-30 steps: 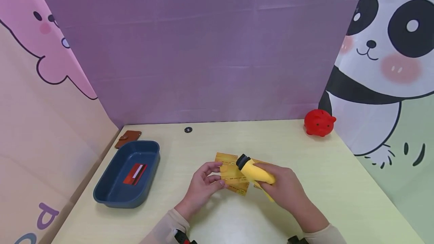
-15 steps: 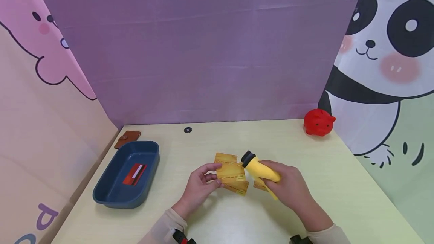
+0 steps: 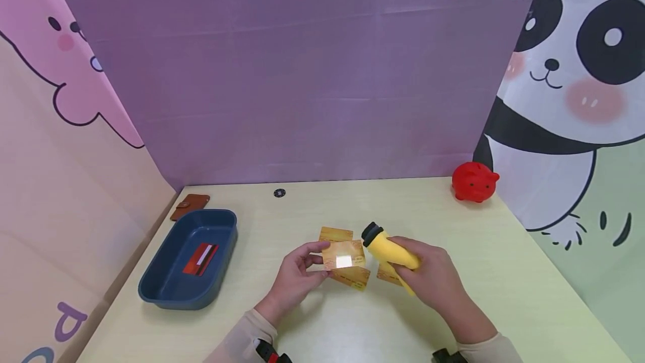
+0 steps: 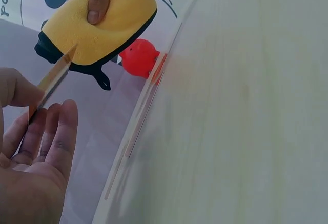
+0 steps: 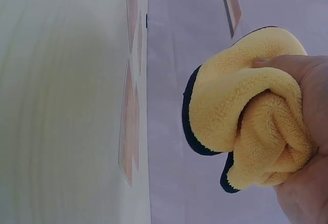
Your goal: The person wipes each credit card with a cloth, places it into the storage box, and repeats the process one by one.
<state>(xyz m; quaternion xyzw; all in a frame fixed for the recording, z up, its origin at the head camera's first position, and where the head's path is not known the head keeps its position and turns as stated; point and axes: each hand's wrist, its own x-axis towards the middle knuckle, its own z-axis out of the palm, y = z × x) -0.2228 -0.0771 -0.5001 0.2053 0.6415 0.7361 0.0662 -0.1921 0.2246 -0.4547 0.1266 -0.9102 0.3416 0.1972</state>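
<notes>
My left hand (image 3: 296, 278) pinches a gold bank card (image 3: 342, 252) by its left edge, between thumb and fingers. The card is tilted and a bright glare shows on its face. My right hand (image 3: 430, 274) grips a bunched yellow cleaning cloth (image 3: 394, 252) with black edging, just right of the card. In the left wrist view the far corner of the card (image 4: 55, 75) overlaps the cloth (image 4: 102, 24); a small dark loop hangs from the edging. Below the held card lie more gold cards (image 3: 355, 278) on the table, and another gold card (image 3: 387, 273) is partly behind the cloth.
At the left stands a blue tub (image 3: 166, 287) with a red card (image 3: 200, 259) inside. Behind it lies a brown wallet (image 3: 190, 206). A black chip (image 3: 279, 192) is at the table's back edge, and a red piggy bank (image 3: 475, 182) at the back right corner.
The cloth has moved right, off the held card, uncovering its face and part of the right-hand card on the table. The held card has tilted and now catches the light.
</notes>
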